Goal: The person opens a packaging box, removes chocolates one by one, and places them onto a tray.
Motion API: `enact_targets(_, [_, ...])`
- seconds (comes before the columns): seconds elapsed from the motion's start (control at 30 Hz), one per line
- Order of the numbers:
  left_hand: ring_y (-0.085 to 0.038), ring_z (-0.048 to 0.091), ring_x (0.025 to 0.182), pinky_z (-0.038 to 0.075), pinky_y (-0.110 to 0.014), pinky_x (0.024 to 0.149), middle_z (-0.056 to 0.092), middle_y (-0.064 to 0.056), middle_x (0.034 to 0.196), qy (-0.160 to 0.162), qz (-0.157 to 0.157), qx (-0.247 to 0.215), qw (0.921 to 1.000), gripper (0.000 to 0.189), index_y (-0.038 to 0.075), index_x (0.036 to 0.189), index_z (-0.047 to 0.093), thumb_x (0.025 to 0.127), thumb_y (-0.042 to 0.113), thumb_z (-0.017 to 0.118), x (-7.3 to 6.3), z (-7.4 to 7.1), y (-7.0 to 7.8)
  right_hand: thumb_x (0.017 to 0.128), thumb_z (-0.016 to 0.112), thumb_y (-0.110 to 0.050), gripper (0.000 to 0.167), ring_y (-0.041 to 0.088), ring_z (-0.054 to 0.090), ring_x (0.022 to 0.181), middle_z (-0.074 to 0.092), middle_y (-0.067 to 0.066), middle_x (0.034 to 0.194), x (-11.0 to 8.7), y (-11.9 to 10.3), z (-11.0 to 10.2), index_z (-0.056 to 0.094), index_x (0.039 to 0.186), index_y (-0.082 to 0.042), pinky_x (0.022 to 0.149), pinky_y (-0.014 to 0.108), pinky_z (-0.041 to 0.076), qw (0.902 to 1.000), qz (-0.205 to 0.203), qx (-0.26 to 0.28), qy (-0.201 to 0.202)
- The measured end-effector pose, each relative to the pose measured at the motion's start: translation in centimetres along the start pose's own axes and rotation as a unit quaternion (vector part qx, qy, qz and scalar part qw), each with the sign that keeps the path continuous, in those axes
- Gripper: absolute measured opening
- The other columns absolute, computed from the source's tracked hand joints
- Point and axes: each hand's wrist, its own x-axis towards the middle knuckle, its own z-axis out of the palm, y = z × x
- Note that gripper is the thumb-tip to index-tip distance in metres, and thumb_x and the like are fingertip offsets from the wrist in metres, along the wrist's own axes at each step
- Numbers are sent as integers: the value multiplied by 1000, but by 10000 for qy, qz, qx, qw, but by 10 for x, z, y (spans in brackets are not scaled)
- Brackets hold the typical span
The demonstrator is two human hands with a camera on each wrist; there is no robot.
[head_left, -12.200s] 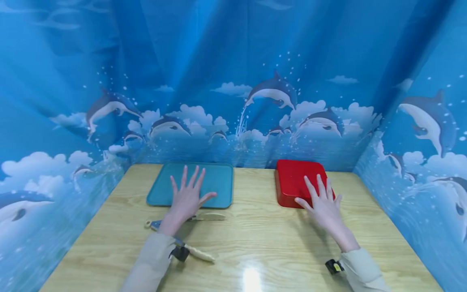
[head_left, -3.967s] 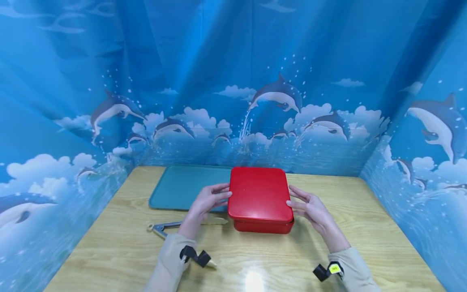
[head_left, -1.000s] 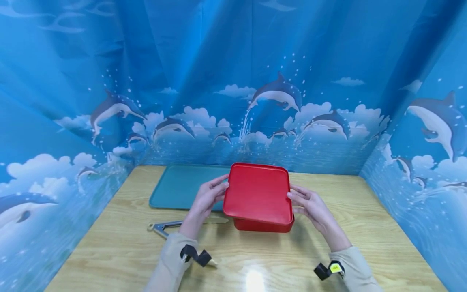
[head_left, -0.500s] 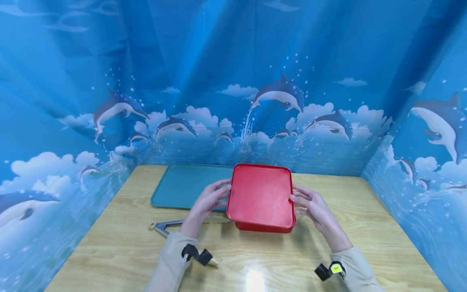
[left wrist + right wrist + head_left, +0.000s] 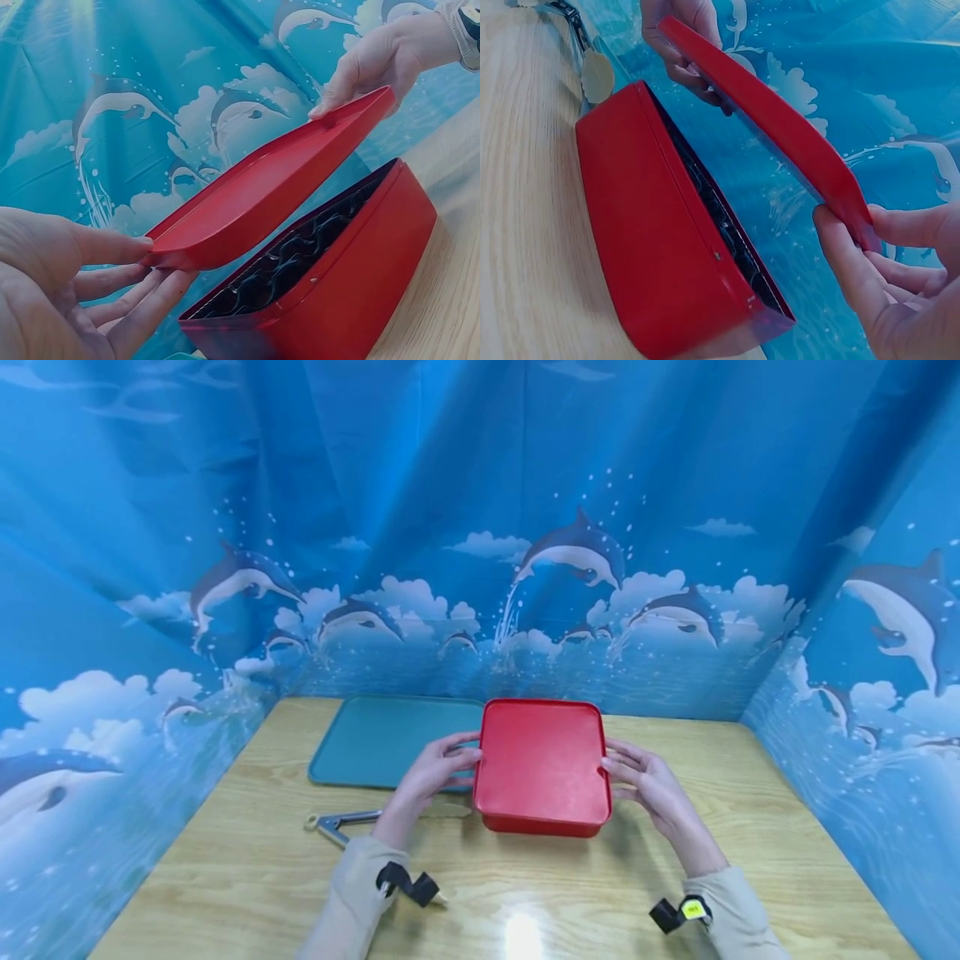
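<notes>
I had the red lid (image 5: 543, 760) between my two hands, held clear of the red box (image 5: 337, 285) — the wrist views showed a gap between them. The fingers of my left hand (image 5: 433, 767) pinched the lid's left edge, the thumb on the rim and the others beneath it. The fingers of my right hand (image 5: 651, 785) gripped the opposite edge in the same way, drawn narrow around it.

The box stood on the wooden table (image 5: 225, 877) directly below the lid, its mouth uncovered; inside I could see a dark, wavy insert (image 5: 289, 266), though not its whole shape. Left of the box, toward the back of the table, lay a teal tray (image 5: 375, 739), its right end partly hidden behind my left hand and the lid. Nearer to me rested the metal tongs (image 5: 330, 828) with cream tips — my left forearm covered much of them. Black straps and small dark blocks sat at both my pale sleeves (image 5: 348, 893). Behind everything hung a blue backdrop (image 5: 450, 452) printed with dolphins, clouds and water.
</notes>
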Motion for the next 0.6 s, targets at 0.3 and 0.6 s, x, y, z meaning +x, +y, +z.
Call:
enact_targets(0.3, [-30,66,116,58,-40,89,63,-18,135,-164,45,7,9999,52,6,149,50,100,17,66,7,21,5,104,58,-19,64,0,66,93,67,-14,105,-6,7,-18,30,155,7,76,26,58,9997,83,-68,235])
enact_targets(0.6, [-29,68,113,57,-41,90,62,-21,135,-277,401,-213,9986,51,2,147,51,99,12,66,19,63,16,104,58,-19,66,3,66,87,70,-21,99,-13,10,-54,27,154,12,75,23,57,9982,-79,125,581])
